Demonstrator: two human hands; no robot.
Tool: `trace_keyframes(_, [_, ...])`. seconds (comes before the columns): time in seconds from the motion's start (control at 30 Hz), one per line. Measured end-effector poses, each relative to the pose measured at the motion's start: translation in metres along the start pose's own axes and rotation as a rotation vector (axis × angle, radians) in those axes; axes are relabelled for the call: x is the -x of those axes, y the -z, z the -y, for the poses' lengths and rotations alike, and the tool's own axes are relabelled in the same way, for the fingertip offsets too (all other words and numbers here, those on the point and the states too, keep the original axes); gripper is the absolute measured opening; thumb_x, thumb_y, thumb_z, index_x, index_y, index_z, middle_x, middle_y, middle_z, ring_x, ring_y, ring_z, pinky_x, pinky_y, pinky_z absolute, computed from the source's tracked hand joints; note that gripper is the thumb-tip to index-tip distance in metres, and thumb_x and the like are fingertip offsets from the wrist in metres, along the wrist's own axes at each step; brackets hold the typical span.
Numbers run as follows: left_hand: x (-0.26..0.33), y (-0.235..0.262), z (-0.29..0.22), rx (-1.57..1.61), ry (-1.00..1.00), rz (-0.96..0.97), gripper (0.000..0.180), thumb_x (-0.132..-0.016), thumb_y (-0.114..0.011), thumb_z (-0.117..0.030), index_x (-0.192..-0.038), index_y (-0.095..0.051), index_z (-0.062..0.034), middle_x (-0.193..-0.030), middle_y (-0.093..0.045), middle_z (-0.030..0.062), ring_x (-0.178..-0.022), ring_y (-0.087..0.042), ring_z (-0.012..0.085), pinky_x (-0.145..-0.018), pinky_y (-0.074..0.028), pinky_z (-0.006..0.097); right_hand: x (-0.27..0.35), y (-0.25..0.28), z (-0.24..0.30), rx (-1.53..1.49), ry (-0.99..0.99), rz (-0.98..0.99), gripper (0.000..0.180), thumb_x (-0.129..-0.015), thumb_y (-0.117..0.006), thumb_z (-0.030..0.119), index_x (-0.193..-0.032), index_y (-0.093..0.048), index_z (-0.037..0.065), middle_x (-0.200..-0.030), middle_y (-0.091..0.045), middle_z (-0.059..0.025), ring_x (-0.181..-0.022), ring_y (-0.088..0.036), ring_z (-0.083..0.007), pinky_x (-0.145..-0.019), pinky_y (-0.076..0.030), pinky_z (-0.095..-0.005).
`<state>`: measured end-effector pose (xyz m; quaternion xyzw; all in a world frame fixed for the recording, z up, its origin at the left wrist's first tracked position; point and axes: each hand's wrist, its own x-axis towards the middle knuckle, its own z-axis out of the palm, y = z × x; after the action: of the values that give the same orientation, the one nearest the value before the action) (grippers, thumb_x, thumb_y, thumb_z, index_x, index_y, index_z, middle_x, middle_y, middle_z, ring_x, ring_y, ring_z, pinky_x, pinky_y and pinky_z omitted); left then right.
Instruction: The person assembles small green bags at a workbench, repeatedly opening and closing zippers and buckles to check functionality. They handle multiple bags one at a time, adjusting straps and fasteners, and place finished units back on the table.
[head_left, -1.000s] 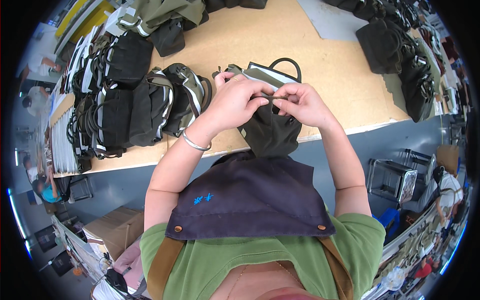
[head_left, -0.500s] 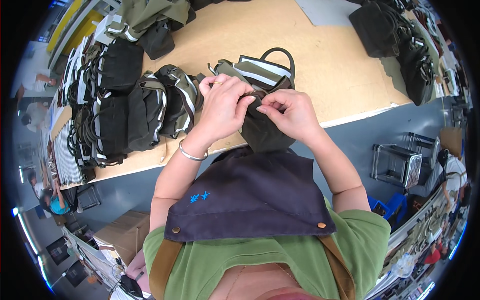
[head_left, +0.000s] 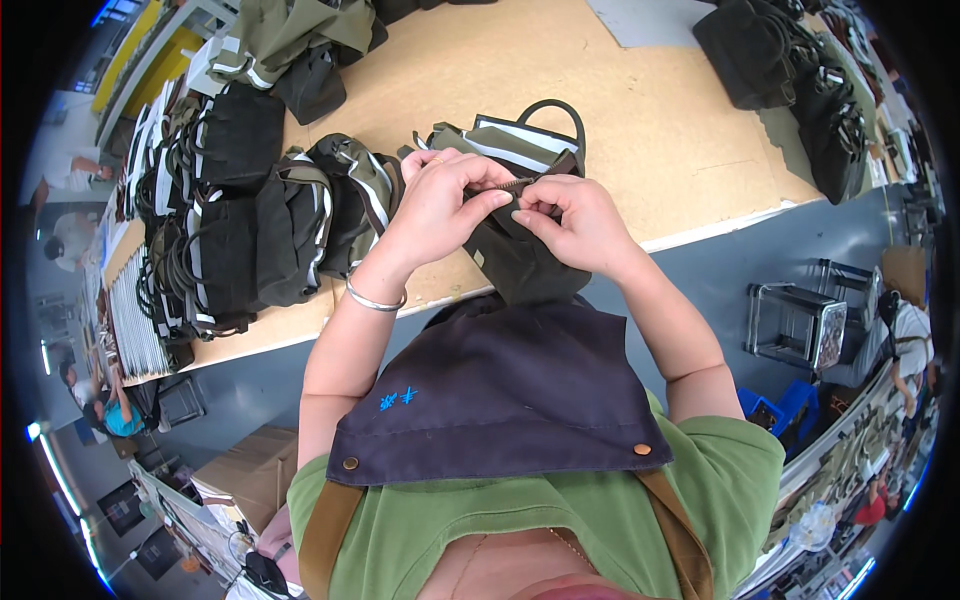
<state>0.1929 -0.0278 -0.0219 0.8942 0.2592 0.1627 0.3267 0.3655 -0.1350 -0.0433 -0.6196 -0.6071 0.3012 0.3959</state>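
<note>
- Holding the dark bag [head_left: 525, 268] with both hands at the front edge of the desk [head_left: 480, 85]; its lower end points toward the apron [head_left: 490, 400].
- Left hand [head_left: 438, 208]: fingers clamped on the bag's upper rim, beside a toothed zipper [head_left: 515, 184].
- Right hand [head_left: 578, 220]: thumb and fingers pinched on the same rim; the exact part gripped is hidden.
- Just beyond the hands: olive fabric [head_left: 540, 148] with white trim and a black handle [head_left: 552, 103]; whether these belong to the same bag cannot be told.
- Left side of desk: a row of bags [head_left: 228, 245].
</note>
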Motion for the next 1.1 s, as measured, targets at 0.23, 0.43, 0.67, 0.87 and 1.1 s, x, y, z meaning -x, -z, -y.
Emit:
trace_keyframes(0.23, [0.001, -0.009, -0.007, -0.153, 0.003, -0.016, 0.008, -0.085, -0.066, -0.015, -0.090, -0.066, -0.0102, -0.074, -0.056, 0.0009, -0.079, -0.052, 0.0177, -0.091, -0.026, 0.037, 0.001, -0.003, -0.003, -0.040, 0.018, -0.007, 0.010, -0.076, -0.070, 0.012, -0.079, -0.063, 0.005, -0.071, -0.062, -0.0082, -0.071, -0.063, -0.0252, -0.063, -0.049, -0.0354])
trace_keyframes(0.43, [0.003, -0.005, -0.002, -0.117, -0.065, 0.059, 0.008, -0.086, -0.065, -0.017, -0.087, -0.063, -0.0098, -0.076, -0.053, 0.0001, -0.081, -0.050, 0.0184, -0.090, -0.025, 0.037, 0.001, 0.030, 0.009, 0.354, 0.159, 0.015, 0.017, -0.071, -0.069, 0.015, -0.084, -0.065, 0.005, -0.076, -0.064, -0.0111, -0.078, -0.064, -0.0298, -0.068, -0.051, -0.0402])
trace_keyframes(0.67, [-0.006, 0.031, 0.000, -0.192, -0.285, -0.003, 0.009, -0.085, -0.065, -0.019, -0.089, -0.064, -0.0113, -0.084, -0.049, 0.0004, -0.091, -0.044, 0.0192, -0.087, -0.023, 0.037, -0.025, 0.059, 0.014, 0.395, 0.131, 0.350, 0.028, -0.064, -0.064, 0.011, -0.090, -0.065, 0.001, -0.083, -0.065, -0.0168, -0.081, -0.062, -0.0361, -0.071, -0.050, -0.0420])
trace_keyframes(0.87, [0.005, 0.043, 0.022, -0.324, -0.111, -0.076, 0.018, -0.081, -0.066, -0.015, -0.099, -0.063, -0.0121, -0.094, -0.054, 0.0006, -0.094, -0.049, 0.0207, -0.086, -0.029, 0.036, -0.040, 0.038, 0.018, 0.329, 0.155, 0.413, 0.026, -0.064, -0.064, 0.011, -0.087, -0.065, -0.001, -0.079, -0.064, -0.0193, -0.080, -0.061, -0.0371, -0.071, -0.050, -0.0431])
trace_keyframes(1.1, [0.013, 0.002, -0.006, -0.078, -0.199, -0.024, 0.027, -0.078, -0.070, -0.007, -0.101, -0.057, -0.0069, -0.090, -0.061, 0.0075, -0.088, -0.058, 0.0278, -0.075, -0.047, 0.039, -0.044, 0.047, 0.024, 0.432, 0.211, 0.486, 0.025, -0.067, -0.062, 0.009, -0.090, -0.067, -0.001, -0.074, -0.063, -0.0170, -0.072, -0.063, -0.0317, -0.064, -0.048, -0.0383])
